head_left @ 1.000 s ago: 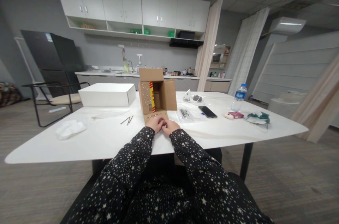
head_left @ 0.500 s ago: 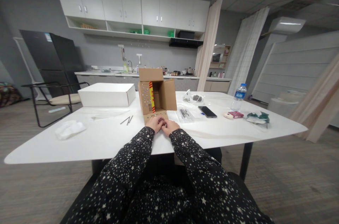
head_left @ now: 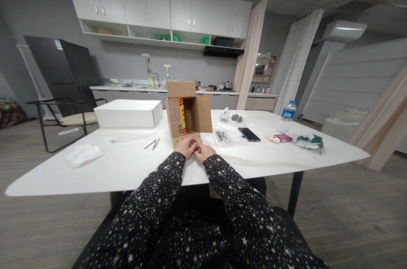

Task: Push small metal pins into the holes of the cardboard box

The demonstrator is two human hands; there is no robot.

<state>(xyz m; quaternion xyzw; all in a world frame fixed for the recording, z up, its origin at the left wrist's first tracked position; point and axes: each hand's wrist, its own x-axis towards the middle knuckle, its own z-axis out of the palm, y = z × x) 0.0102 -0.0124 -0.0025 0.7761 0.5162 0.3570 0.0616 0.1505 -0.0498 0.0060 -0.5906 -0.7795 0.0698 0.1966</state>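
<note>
Directly in front of me, my left hand (head_left: 186, 147) and my right hand (head_left: 204, 152) meet at the fingertips, fingers curled in. Whatever small thing they may pinch between them is too hidden to name. Just beyond stands a brown cardboard box (head_left: 176, 118) on its side, its opening facing me and its flaps spread. The lower flap lies on the table under and behind my left hand. A red and yellow strip runs along the box's side. Left of my hands lie several thin metal rods like long nails or screws (head_left: 155, 144).
On the white table (head_left: 127, 175) are a white box (head_left: 127, 114), a crumpled white tissue or bag (head_left: 84, 155), a clear plastic packet (head_left: 221, 137), a phone (head_left: 249, 134), a pink packet (head_left: 282, 138), a water bottle (head_left: 288, 116) and a green-white crumpled item (head_left: 310, 141).
My left fingers have shifted slightly upward, while both hands stay together at the same spot. Everything on the table looks unmoved.
</note>
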